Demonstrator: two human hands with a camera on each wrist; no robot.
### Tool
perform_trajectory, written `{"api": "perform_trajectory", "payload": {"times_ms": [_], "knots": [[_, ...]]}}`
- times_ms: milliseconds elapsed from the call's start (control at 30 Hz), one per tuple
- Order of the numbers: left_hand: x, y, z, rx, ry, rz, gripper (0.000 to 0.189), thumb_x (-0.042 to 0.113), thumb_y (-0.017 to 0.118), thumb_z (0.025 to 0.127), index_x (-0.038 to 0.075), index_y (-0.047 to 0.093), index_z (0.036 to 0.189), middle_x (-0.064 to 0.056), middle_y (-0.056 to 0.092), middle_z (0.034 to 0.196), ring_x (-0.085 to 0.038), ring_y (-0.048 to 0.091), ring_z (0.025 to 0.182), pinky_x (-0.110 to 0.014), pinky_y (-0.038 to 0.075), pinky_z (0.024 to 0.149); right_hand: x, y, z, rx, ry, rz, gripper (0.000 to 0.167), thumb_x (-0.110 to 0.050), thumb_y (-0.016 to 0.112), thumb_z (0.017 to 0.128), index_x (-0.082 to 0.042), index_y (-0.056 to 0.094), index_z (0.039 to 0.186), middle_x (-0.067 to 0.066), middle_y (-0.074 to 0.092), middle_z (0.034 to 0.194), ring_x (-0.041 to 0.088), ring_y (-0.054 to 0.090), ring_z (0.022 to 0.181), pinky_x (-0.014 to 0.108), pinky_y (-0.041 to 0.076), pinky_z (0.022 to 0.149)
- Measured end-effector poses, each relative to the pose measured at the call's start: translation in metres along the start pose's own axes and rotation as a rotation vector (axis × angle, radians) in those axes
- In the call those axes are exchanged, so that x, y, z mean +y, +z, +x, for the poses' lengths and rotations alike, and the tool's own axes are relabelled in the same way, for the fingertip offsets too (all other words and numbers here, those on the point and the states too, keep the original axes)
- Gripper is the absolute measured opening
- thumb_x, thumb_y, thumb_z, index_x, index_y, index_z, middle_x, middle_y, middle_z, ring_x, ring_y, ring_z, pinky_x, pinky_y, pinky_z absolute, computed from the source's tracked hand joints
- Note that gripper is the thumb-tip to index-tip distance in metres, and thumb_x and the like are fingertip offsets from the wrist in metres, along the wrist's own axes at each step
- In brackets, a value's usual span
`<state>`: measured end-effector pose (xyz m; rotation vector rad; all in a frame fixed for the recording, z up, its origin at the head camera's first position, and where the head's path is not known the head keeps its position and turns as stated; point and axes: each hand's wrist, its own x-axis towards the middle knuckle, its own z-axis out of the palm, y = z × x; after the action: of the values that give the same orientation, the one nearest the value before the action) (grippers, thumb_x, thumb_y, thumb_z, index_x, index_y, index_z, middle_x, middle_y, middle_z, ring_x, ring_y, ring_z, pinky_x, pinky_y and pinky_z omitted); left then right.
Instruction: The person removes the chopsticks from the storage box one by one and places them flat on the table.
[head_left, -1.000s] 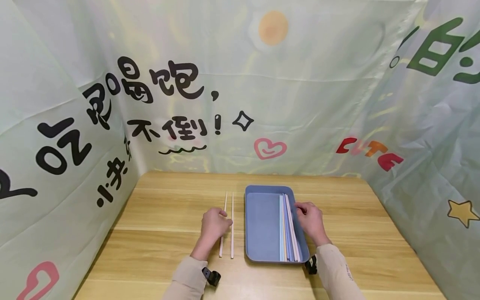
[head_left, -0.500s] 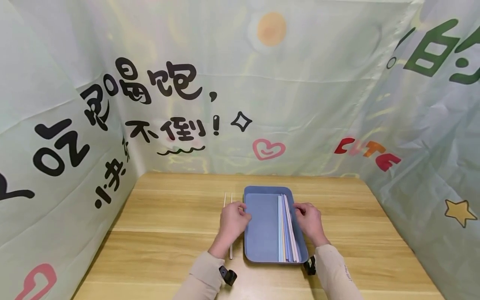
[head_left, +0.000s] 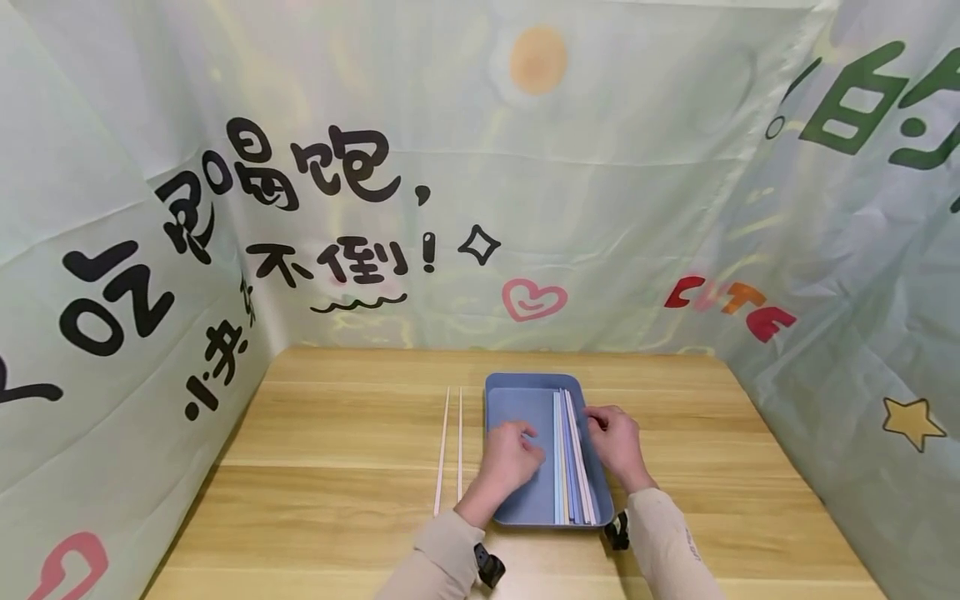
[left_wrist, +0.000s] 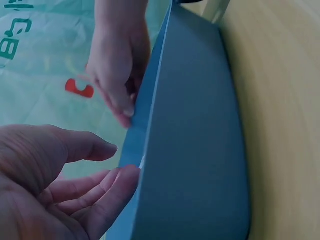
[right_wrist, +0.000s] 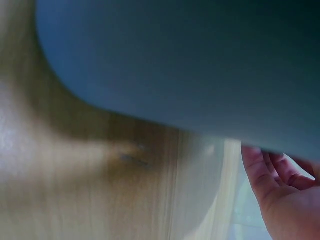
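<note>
In the head view, my left hand is over the left part of a blue rectangular tray. Its thumb and fingers are apart with nothing between them, as the left wrist view also shows. Several pastel chopsticks lie lengthwise along the tray's right side, in blue, cream and pink. My right hand pinches the tray's right rim; in the right wrist view the tray wall hides part of its fingers. Two pale pink chopsticks lie side by side on the table left of the tray, their near ends partly behind my left forearm.
The wooden table is enclosed by printed fabric walls at the back and both sides. A black wrist device is on my left wrist, and another shows near my right sleeve.
My left hand has moved right from the two loose chopsticks to over the tray. Those chopsticks stay on the table. My right hand stays at the tray's right rim.
</note>
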<state>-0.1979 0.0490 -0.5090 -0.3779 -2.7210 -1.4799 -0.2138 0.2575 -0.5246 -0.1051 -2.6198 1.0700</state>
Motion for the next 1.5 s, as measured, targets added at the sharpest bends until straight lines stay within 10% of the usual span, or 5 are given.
{"api": "perform_trajectory", "payload": {"times_ms": [767, 1500], "knots": [[-0.001, 0.038, -0.007, -0.024, -0.108, 0.067, 0.024, 0.011, 0.094, 0.072, 0.005, 0.078, 0.089, -0.005, 0.075, 0.083, -0.014, 0.064, 0.071, -0.028, 0.052, 0.062, 0.000, 0.000, -0.001, -0.020, 0.046, 0.011, 0.025, 0.001, 0.060, 0.099, 0.007, 0.076, 0.117, 0.026, 0.072, 0.114, 0.033, 0.069, 0.098, 0.031, 0.054, 0.078], [-0.003, 0.034, -0.009, -0.071, -0.153, -0.039, 0.019, 0.001, 0.086, 0.078, 0.001, 0.075, 0.094, -0.003, 0.070, 0.070, -0.009, 0.063, 0.058, -0.026, 0.051, 0.055, -0.002, 0.001, -0.001, -0.018, 0.051, 0.014, 0.025, 0.000, 0.060, 0.099, 0.007, 0.075, 0.118, 0.025, 0.072, 0.116, 0.032, 0.069, 0.098, 0.030, 0.054, 0.077]]}}
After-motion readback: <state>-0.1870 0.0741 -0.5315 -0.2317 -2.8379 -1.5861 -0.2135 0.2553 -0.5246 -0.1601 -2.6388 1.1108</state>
